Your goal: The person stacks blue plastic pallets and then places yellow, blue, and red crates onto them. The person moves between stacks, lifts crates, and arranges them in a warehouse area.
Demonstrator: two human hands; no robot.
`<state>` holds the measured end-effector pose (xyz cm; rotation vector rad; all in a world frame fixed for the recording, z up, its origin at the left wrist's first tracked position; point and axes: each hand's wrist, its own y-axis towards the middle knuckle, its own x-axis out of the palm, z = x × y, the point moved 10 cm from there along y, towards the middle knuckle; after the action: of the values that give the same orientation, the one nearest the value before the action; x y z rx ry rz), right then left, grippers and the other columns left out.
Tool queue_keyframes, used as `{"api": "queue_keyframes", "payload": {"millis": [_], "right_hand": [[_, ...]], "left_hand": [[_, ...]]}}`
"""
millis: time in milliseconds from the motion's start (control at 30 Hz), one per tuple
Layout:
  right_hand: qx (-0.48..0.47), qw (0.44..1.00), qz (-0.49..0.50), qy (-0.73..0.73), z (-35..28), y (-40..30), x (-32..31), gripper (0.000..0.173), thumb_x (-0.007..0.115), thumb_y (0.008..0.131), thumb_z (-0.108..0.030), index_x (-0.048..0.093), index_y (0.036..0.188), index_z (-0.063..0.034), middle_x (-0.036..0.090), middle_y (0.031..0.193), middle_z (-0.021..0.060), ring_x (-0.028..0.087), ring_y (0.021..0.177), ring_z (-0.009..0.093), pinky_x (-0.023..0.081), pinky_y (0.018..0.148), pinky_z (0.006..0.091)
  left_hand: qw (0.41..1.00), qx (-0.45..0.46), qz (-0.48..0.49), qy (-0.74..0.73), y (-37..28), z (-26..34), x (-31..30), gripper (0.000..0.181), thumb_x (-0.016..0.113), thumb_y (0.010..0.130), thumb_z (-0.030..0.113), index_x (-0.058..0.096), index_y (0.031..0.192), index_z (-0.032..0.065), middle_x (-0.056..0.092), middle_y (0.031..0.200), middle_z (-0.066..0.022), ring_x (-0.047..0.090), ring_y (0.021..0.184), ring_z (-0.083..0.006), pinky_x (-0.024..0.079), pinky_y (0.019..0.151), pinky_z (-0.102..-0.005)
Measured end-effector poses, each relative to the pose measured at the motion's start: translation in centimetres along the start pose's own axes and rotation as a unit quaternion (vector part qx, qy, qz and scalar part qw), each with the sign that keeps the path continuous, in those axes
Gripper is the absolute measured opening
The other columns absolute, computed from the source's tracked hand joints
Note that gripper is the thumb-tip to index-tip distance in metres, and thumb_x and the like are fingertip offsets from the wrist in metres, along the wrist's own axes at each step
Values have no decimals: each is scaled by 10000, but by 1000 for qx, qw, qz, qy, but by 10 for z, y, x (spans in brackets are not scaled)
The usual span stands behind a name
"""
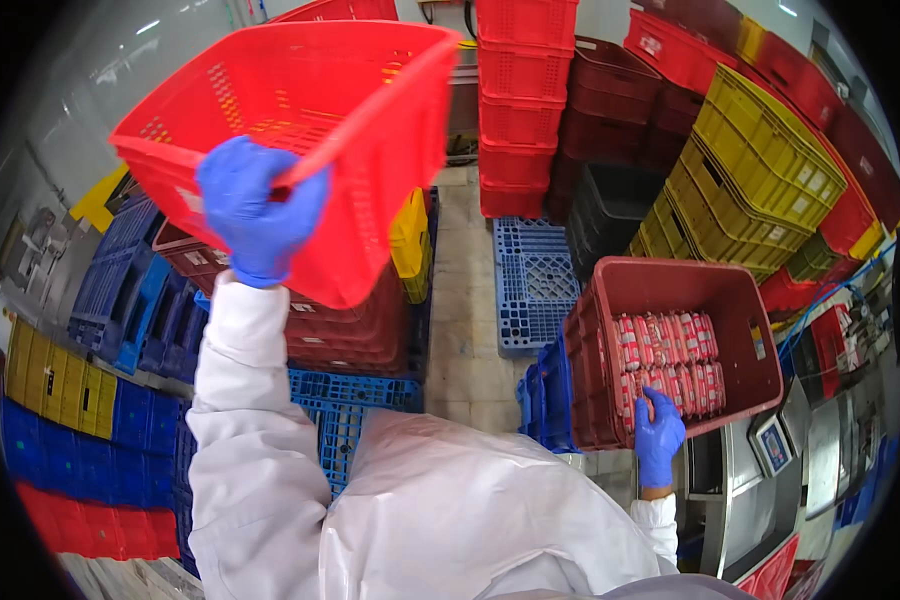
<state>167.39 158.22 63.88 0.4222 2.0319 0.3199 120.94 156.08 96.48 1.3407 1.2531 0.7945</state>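
My left hand, in a blue glove, grips a bright red plastic crate by its near rim. The crate is raised and tilted, with holes in its walls and floor; I see nothing inside it. Lower right, my right hand, also blue-gloved, reaches over the near wall of a maroon plastic crate. Its fingertips are beside red-and-white wrapped tubular packs, laid in two rows on the crate floor. Whether those fingers grip the rim or touch a pack cannot be told.
Maroon crates stand stacked on a blue pallet beneath the raised crate. Ahead are a red crate stack, another blue pallet and yellow crates. A digital scale display and steel table lie lower right.
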Motion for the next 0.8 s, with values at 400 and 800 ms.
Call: {"api": "queue_keyframes", "payload": {"millis": [400, 800], "right_hand": [[-20, 1000, -22, -7, -27, -1, 5, 248, 625, 781, -211, 633, 991, -80, 635, 947, 125, 606, 826, 299, 477, 730, 382], [1, 1000, -24, 14, -41, 2, -7, 301, 650, 763, -189, 615, 1039, -75, 619, 1020, 133, 595, 887, 298, 466, 777, 383]], "left_hand": [[952, -78, -46, -292, 156, 7, 86, 190, 614, 696, 77, 654, 874, 25, 625, 798, -87, 596, 757, -186, 477, 681, -283], [905, -250, -26, -344, 138, -105, 296, 250, 544, 805, 243, 683, 905, 61, 659, 940, -151, 613, 881, -266, 444, 852, -318]]}}
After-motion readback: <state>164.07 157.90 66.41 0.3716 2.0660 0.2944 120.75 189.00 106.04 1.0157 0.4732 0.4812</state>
